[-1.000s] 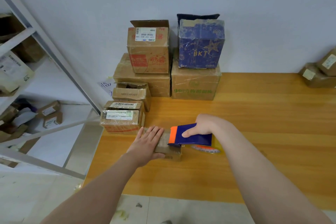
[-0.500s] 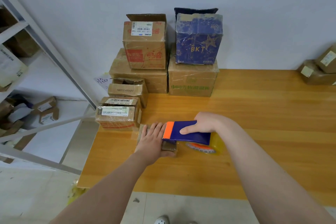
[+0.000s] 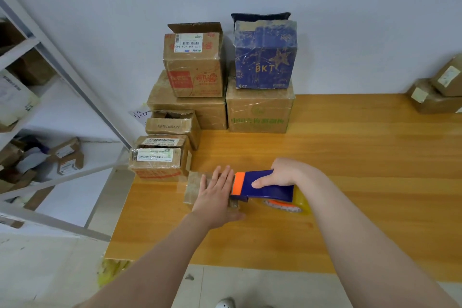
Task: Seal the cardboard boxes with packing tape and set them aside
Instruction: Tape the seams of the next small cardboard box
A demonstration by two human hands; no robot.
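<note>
A small flat cardboard box [image 3: 193, 186] lies on the wooden table [image 3: 350, 170] near its left end. My left hand [image 3: 216, 192] presses flat on top of it, fingers straight, covering most of it. My right hand [image 3: 282, 174] grips a blue and orange tape dispenser [image 3: 260, 186] whose orange end meets the box's right side beside my left fingers. The clear tape roll [image 3: 290, 205] with an orange core sits under the dispenser's right end.
Labelled small boxes [image 3: 156, 161] stand just left of the box being taped. Larger cardboard boxes [image 3: 260, 112] and a blue BKT box [image 3: 265, 57] are stacked against the wall. More boxes [image 3: 440, 92] sit far right. A metal shelf [image 3: 62, 77] stands at the left.
The dispenser has travelled left across the small box, and my left hand has shifted with it. The view has also moved a little.
</note>
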